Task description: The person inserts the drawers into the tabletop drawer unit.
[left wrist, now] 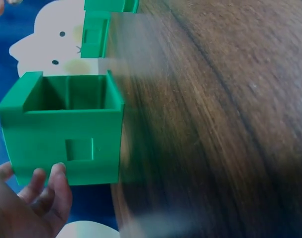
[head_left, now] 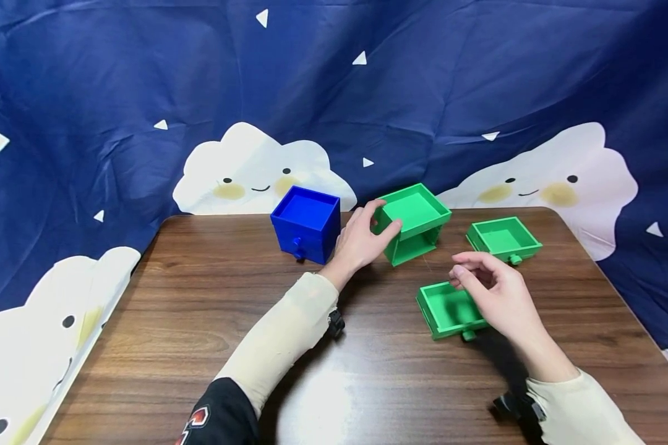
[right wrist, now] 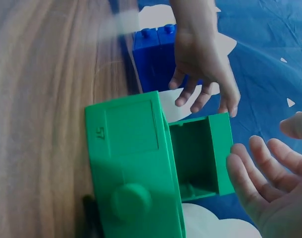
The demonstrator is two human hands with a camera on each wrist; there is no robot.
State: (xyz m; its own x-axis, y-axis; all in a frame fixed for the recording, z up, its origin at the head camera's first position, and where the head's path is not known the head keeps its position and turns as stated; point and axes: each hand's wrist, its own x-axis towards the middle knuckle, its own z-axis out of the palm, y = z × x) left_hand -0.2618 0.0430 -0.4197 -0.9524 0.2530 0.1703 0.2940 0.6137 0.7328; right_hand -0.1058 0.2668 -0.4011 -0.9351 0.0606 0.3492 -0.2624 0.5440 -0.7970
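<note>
Black sleeve (head_left: 225, 405) nearest, loose right grip (head_left: 500, 295) above green drawer (head_left: 451, 330), wide left grip (head_left: 360, 240) between blue box (head_left: 305, 238) and green cabinet (head_left: 414, 209)

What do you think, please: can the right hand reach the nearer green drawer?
Probably yes: the right hand looks empty and hovers above the nearer drawer, with nothing visible between them.

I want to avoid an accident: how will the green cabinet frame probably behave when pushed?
The green cabinet frame is probably light, since its open front shows a hollow inside. Its straight walls look stiff, and its boxy shape should slide rather than roll.
</note>
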